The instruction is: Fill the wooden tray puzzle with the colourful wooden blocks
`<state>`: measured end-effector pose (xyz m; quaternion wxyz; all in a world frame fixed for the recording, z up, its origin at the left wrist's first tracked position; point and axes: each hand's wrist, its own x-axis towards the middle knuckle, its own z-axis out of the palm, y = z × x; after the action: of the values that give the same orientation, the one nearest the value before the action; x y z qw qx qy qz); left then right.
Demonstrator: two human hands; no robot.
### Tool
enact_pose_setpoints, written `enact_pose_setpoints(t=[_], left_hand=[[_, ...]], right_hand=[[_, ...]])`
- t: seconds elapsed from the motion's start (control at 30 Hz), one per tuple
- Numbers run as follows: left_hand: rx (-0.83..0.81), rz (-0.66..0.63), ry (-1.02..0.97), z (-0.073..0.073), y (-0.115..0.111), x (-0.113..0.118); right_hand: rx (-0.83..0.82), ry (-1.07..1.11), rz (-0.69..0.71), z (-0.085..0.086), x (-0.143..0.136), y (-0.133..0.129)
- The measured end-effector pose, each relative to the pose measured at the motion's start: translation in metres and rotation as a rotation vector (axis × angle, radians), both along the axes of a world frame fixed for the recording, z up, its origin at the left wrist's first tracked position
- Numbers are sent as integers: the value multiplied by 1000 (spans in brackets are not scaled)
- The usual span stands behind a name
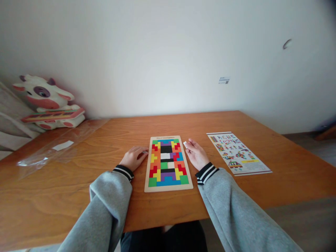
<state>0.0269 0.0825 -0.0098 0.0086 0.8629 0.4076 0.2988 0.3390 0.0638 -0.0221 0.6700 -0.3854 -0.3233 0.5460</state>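
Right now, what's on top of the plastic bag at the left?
A white slip shows at the plastic bag; whether it lies on top or inside, I can't tell.

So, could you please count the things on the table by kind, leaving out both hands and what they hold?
Puzzle board, with its colored pieces: 1
Printed sheet: 1
Cow toy: 1
Plastic wrapping, white patch included: 1
Total: 4
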Motion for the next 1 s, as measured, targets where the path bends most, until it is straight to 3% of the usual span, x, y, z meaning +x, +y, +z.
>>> enact_pose_setpoints(t=[0.2,0.4,0.57,0.73,0.87,1.0], left_hand=[[6,15,-14,-2,-8,-1],[3,122,-11,-7,-19,0],[57,116,8,-9,-21,1],[39,35,25,-11,-20,3],[-50,19,-58,-10,-23,5],[-154,26,-156,-6,-24,7]], right_hand=[[-10,-52,31,2,3,-32],[-12,-166,59,4,1,-50],[38,-545,57,11,-8,-52],[132,-748,116,15,-13,-52],[397,-1041,111,18,-15,-51],[759,-1227,228,23,-18,-48]])
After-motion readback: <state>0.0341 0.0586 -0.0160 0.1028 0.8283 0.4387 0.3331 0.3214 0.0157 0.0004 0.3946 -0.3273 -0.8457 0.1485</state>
